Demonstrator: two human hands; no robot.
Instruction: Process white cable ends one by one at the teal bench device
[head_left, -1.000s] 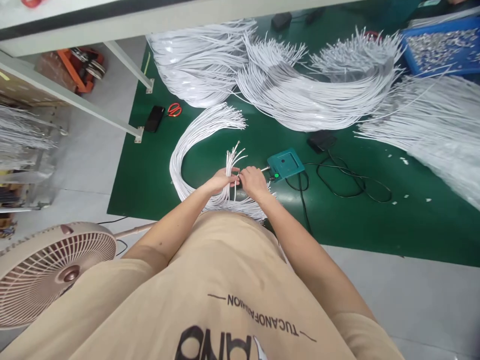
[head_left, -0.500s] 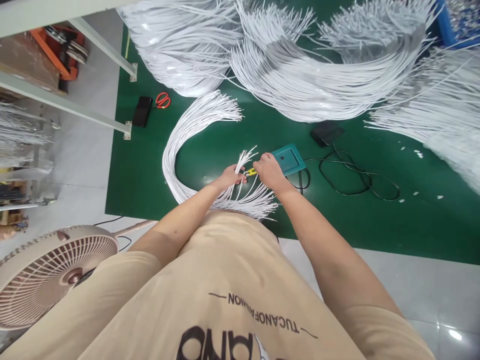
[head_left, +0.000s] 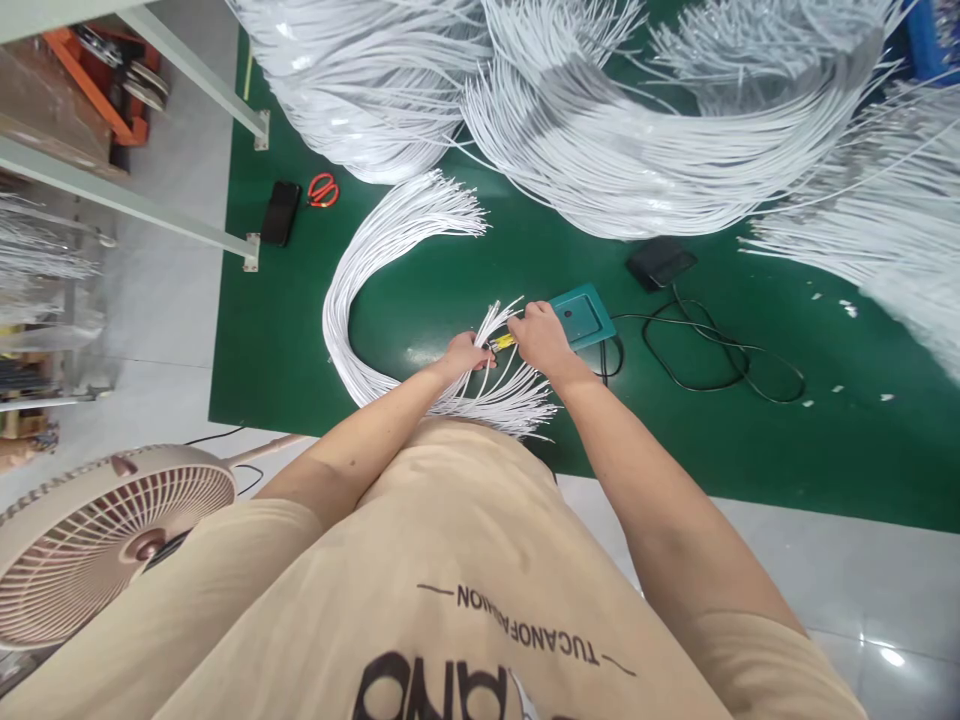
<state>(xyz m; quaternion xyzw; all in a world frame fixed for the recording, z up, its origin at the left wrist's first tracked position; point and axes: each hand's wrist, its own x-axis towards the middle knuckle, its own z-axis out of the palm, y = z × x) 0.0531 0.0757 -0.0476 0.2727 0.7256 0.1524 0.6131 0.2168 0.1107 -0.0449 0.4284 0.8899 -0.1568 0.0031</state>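
My left hand [head_left: 466, 354] is closed around a few strands of white wire [head_left: 496, 320], their ends fanning out above the fingers. In my right hand [head_left: 541, 336] is a small yellow tool [head_left: 504, 342], its tip reaching to the wires at the left fingers. The grip covers most of the tool, so I cannot tell its kind. These strands come from the near end of a curved bundle of white wires [head_left: 341, 300], whose loose ends spread out below both hands. Just right of my right hand lies a teal tray-like box [head_left: 585, 315].
Large heaps of white wire [head_left: 645, 170] cover the far side of the green table [head_left: 675, 440]. At the left are a black phone [head_left: 281, 213] and red-handled scissors [head_left: 323, 190]. A black box [head_left: 661, 263] with a looped cable lies right. A fan [head_left: 120, 545] stands lower left.
The view has shifted slightly. Both hands stay together at the wires, with the yellow tool still at the left fingers; little else differs.
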